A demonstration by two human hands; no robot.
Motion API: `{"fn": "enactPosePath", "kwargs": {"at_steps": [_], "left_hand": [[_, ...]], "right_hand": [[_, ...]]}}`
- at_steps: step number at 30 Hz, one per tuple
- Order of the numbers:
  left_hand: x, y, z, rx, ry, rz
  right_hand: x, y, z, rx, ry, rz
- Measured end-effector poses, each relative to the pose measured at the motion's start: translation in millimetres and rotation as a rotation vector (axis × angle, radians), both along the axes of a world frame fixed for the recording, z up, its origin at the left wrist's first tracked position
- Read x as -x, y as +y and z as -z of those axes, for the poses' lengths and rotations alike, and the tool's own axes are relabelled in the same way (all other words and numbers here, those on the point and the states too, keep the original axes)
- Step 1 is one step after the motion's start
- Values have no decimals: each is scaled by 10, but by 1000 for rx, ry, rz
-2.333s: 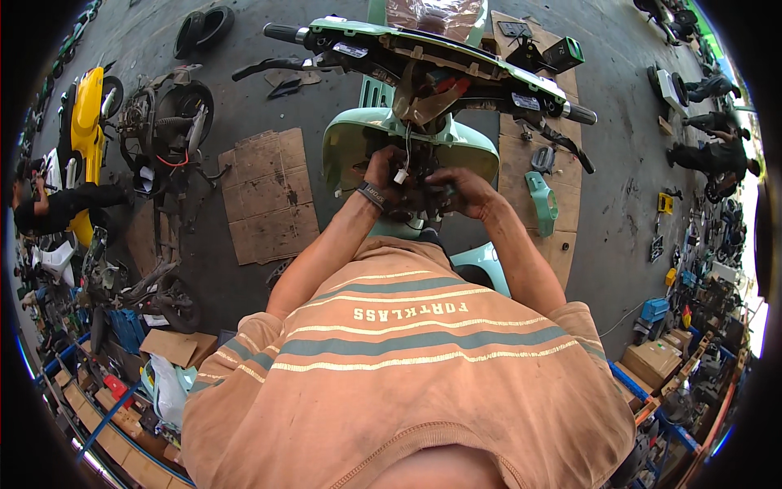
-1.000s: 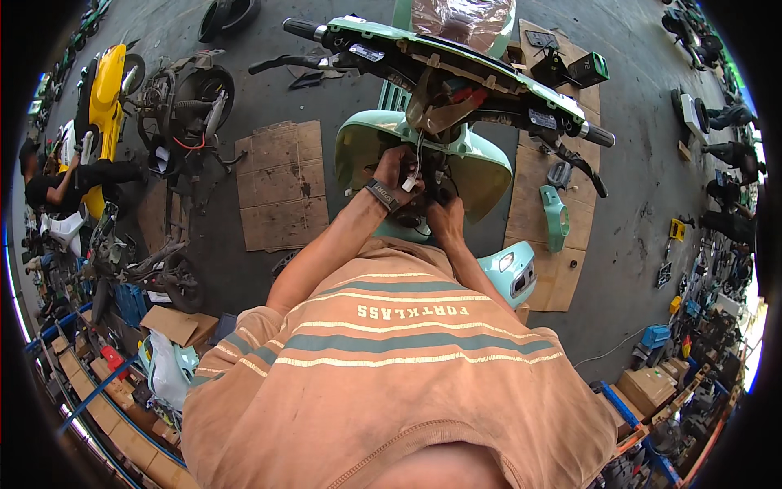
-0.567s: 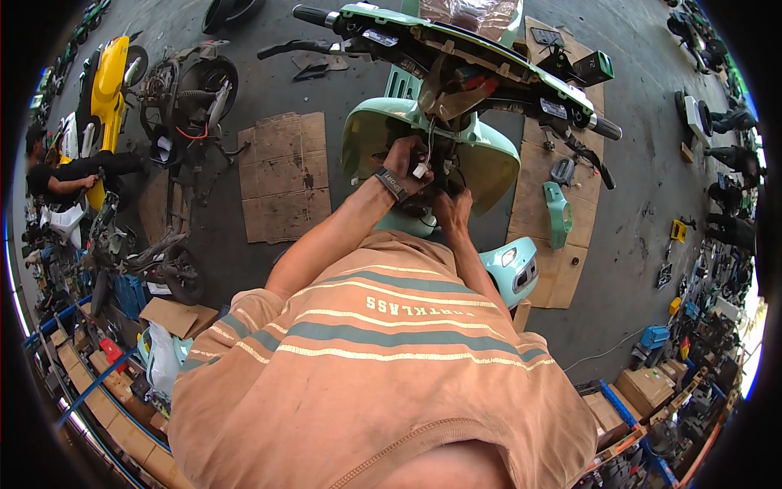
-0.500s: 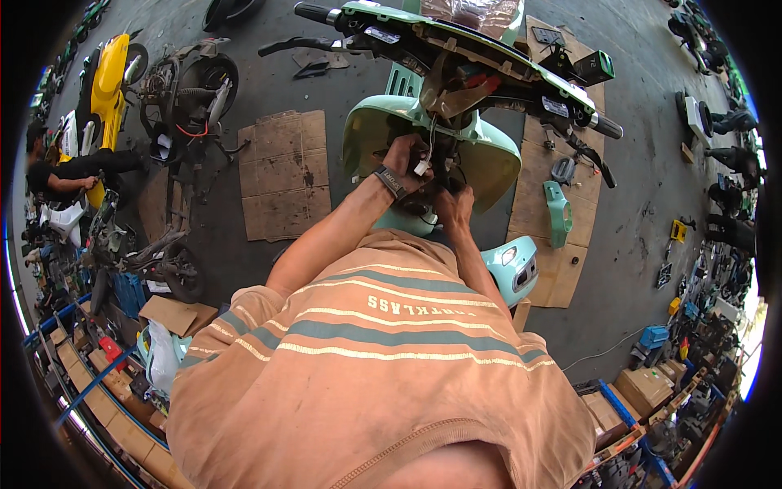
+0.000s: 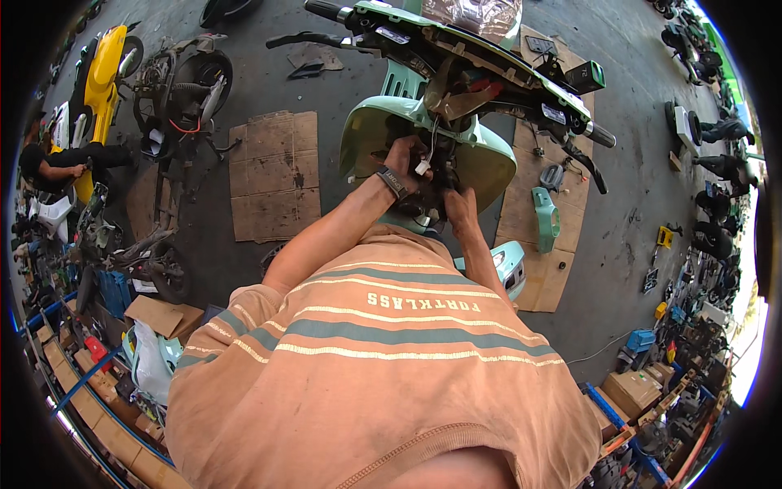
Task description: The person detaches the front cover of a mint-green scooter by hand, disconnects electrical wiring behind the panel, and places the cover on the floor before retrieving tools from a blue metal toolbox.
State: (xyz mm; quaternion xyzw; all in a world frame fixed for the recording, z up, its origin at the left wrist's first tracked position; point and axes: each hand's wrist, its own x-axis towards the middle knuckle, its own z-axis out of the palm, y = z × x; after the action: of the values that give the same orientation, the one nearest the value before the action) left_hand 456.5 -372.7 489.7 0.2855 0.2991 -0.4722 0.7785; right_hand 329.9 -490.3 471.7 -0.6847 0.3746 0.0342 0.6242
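Both my hands are inside the opened front of a mint-green scooter [image 5: 375,122], among dark parts and wires below the handlebar. My left hand [image 5: 405,160], with a dark band on its wrist, has its fingers curled beside the wiring. A white plug connector [image 5: 423,167] on a pale wire [image 5: 435,134] hangs next to these fingers. My right hand [image 5: 460,205] is a little lower and to the right, with fingers bent into the cavity. What either hand grips is hidden in shadow.
The handlebar [image 5: 489,69] spans above my hands, with brake levers at both ends. Cardboard sheets [image 5: 275,175] lie on the floor, the right one bearing a mint-green panel [image 5: 546,220]. A headlight cover [image 5: 509,265] is by my right arm. At left, a person [image 5: 61,167] sits beside a yellow motorbike [image 5: 104,73].
My view has shifted slightly, so the surroundings sit a bit further left. My right hand has turned and dipped a little into the cavity. The left hand stays about where it was.
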Motion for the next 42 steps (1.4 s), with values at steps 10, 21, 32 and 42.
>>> {"fn": "enactPosePath", "kwargs": {"at_steps": [10,21,32,42], "left_hand": [[1,-81,72,-48,32,-34],[34,-53,19,-65,-32,39],[91,-29,-138,-50,-87,-33],[142,-51,-263,6,-63,-8]], "right_hand": [[-21,94,-1,-61,-71,105],[-160,-63,-430,-20,264,-3],[-138,-259,-241,-72,189,-58],[186,-280,-600,-255,-81,-38]]}}
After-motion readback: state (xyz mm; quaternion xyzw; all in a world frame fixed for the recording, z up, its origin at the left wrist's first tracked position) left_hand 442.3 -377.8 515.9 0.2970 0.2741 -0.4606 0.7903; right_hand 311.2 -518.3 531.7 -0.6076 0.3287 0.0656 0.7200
